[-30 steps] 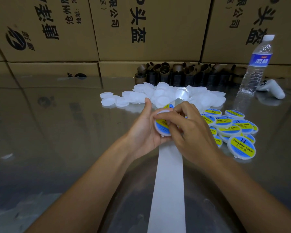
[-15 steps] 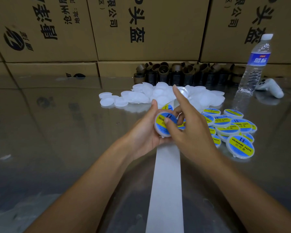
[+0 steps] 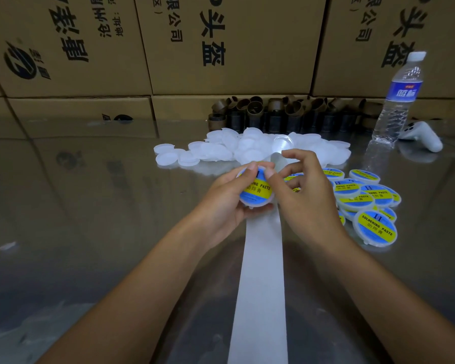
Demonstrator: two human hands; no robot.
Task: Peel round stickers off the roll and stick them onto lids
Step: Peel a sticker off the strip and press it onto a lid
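Note:
My left hand [image 3: 226, 206] grips a white round lid [image 3: 255, 194] that carries a blue and yellow "soldering paste" sticker, held tilted above the table. My right hand [image 3: 307, 198] presses its thumb on the sticker's upper right edge, the other fingers loosely curled above. A white strip of sticker backing paper [image 3: 260, 285] runs from under my hands toward me. A heap of plain white lids [image 3: 247, 151] lies just beyond my hands. Several stickered lids [image 3: 373, 203] lie at the right.
A water bottle [image 3: 397, 101] stands at the far right, with a white handheld controller [image 3: 423, 137] behind it. Brown and black cardboard cores [image 3: 286, 114] line the back, in front of stacked cardboard boxes [image 3: 221, 48]. The table top [image 3: 90, 206] is glossy and reflective.
The sticker has come to lie on the lid in my left hand. My right index finger, pointing up half a second ago, has curled down and the thumb now presses the sticker.

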